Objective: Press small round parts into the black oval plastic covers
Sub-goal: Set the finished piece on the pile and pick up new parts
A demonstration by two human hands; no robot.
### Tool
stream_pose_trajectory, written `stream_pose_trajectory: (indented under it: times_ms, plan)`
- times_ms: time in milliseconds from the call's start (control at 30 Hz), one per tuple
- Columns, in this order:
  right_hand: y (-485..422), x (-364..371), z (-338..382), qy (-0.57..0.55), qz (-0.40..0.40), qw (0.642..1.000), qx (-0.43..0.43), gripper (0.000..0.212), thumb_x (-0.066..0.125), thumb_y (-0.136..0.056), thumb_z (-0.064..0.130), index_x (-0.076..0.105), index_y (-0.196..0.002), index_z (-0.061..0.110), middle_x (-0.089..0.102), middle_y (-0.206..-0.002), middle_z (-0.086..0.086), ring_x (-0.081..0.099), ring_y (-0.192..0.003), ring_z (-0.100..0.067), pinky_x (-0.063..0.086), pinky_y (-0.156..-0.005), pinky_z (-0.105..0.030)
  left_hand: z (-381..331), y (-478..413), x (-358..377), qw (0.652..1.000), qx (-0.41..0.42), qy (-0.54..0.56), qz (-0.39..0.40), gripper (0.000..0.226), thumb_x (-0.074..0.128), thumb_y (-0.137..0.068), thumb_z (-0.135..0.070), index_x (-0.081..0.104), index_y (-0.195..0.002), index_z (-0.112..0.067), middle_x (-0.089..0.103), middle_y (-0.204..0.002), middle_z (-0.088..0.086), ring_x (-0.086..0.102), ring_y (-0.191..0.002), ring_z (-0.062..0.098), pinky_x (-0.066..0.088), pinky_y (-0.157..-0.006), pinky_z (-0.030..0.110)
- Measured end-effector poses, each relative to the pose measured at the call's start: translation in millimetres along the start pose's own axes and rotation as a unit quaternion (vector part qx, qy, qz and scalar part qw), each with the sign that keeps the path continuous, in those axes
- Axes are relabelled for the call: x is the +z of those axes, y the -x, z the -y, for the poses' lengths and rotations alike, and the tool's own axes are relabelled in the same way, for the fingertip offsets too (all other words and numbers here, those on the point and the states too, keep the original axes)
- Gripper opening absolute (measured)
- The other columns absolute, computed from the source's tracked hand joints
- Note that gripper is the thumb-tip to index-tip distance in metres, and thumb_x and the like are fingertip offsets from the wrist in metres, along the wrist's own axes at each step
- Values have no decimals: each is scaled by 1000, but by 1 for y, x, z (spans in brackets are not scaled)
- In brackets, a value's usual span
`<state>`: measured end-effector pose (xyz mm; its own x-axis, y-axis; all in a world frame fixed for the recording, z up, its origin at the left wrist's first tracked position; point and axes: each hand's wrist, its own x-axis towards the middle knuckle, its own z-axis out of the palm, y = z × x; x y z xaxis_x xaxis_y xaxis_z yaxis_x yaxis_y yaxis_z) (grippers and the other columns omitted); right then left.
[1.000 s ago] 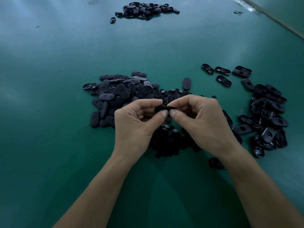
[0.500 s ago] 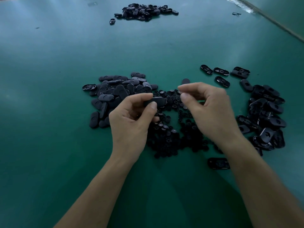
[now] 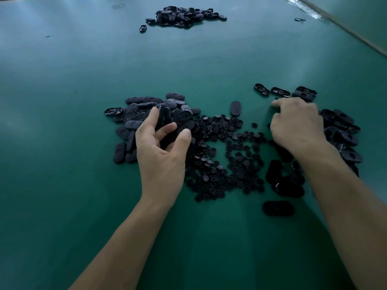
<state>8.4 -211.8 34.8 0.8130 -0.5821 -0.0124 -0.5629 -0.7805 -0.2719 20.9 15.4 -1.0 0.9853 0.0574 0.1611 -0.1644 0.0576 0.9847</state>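
My left hand [image 3: 161, 147] hovers over the left heap of matte oval covers [image 3: 134, 124], with its fingers spread and relaxed. One dark cover lies just under its index and middle fingers; I see no grip on it. My right hand [image 3: 297, 124] is over the inner edge of the right heap of glossy oval covers [image 3: 345, 135], palm down and blurred. Its index finger points forward with nothing between finger and thumb. The small round parts [image 3: 222, 155] lie in a spread heap between my hands.
Three loose covers [image 3: 280, 92] lie beyond my right hand, and one lone cover [image 3: 235, 108] lies behind the round parts. Another cover [image 3: 278, 208] lies near my right forearm. A further heap [image 3: 182, 16] sits far back on the green table [image 3: 62, 143].
My hands have separated. The left one carried the cover leftward onto the left heap and spread its fingers. The right one swung right to the right heap.
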Motion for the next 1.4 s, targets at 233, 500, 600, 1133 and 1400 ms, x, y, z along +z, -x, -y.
stream_pose_trajectory:
  times_ms: [233, 500, 600, 1133, 1400]
  plan:
    - [2, -2, -4, -111, -69, 991, -28, 41, 50, -93, -8, 72, -117, 16, 68, -115, -18, 64, -90, -34, 57, -87, -46, -1, 1, -1, 1000, 13, 1, 5, 72, 72, -84, -22, 41, -148, -18, 37, -146, -10, 63, -108, 2, 59, -81, 29]
    - [27, -7, 17, -395, 3, 908, -141, 29, 72, -88, 7, 62, -106, 26, 70, -91, 16, 69, -83, 2, 53, -74, -12, -7, 6, -1, 998, 37, 11, 52, 26, 70, -90, -14, 67, -115, -21, 68, -83, -10, 58, -53, 7, 51, -49, 19]
    - [41, -4, 25, -465, 51, 864, -185, 27, 74, -85, 1, 71, -93, 27, 75, -86, 8, 72, -80, -6, 56, -75, -18, -9, 7, -1, 997, 39, 15, 70, 22, 70, -91, -11, 71, -111, -22, 70, -89, -6, 58, -54, 8, 47, -41, 19]
    - [65, 21, 35, -440, -24, 876, -195, 13, 71, -91, 12, 74, -98, 23, 73, -88, 12, 68, -85, -1, 51, -79, -12, -13, 10, 2, 995, -7, 39, 95, 8, 67, -94, -4, 72, -96, -10, 75, -79, 7, 74, -67, 18, 56, -56, 21]
    - [67, 26, 35, -132, -36, 969, -204, 30, 66, -93, 32, 69, -122, 24, 58, -109, 0, 47, -108, -20, 37, -95, -28, -12, 9, 2, 994, -14, 64, 85, 12, 63, -96, -5, 69, -100, -15, 75, -78, 3, 76, -74, 20, 58, -62, 23]
